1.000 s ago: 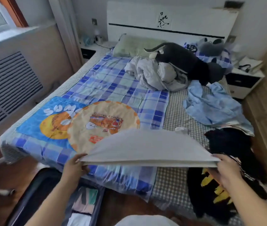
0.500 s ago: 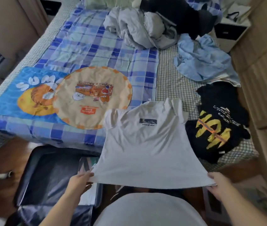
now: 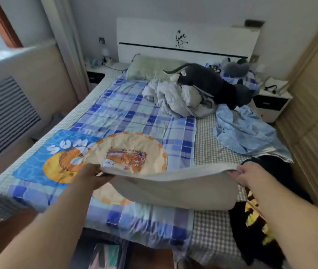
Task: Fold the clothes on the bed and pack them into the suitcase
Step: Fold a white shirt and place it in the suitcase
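— Now the white shirt (image 3: 173, 188) that hung toward the suitcholder half a second ago is flipped forward over the bed (image 3: 127, 113)!
— Yes, left hand (image 3: 91, 174) and right hand (image 3: 246, 172) each pinched on its hem; fold starting.
— Obstacles?
— Black shirt (image 3: 259, 216) just right of it, blue shirt (image 3: 241, 131) beyond. Suitcase (image 3: 105, 255) below the bed's foot.

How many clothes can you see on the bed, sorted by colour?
White: 1, the white T-shirt held by the left hand and right hand
Light blue: 1, the blue shirt
Black: 1, the black T-shirt with yellow print
Grey: 1, the crumpled grey heap
Total: 4
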`<move>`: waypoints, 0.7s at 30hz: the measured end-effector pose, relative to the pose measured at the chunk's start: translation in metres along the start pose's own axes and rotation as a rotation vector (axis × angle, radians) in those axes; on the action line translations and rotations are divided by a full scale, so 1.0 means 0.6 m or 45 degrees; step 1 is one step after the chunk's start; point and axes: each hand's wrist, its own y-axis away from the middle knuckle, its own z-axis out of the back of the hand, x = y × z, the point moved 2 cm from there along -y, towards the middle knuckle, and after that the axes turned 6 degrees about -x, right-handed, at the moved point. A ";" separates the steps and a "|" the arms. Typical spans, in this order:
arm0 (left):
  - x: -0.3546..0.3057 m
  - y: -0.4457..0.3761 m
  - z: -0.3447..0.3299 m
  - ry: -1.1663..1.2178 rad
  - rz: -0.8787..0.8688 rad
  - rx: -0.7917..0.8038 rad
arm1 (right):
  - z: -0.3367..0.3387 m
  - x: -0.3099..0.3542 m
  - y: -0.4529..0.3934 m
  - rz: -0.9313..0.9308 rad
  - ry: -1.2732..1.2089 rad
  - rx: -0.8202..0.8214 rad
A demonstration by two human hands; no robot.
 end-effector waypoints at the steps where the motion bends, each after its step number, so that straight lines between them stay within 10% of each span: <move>1: -0.076 0.047 -0.046 0.010 -0.220 0.021 | -0.061 0.071 0.018 0.107 -0.088 0.065; 10: -0.448 0.385 -0.252 0.562 -0.878 0.631 | -0.382 0.429 0.240 0.472 -0.540 0.852; 16: -0.523 0.403 -0.192 0.707 -1.020 0.629 | -0.419 0.385 0.307 0.444 -0.637 1.141; 21: -0.428 0.292 -0.077 0.686 -0.877 0.691 | -0.359 0.237 0.207 0.354 -0.294 0.941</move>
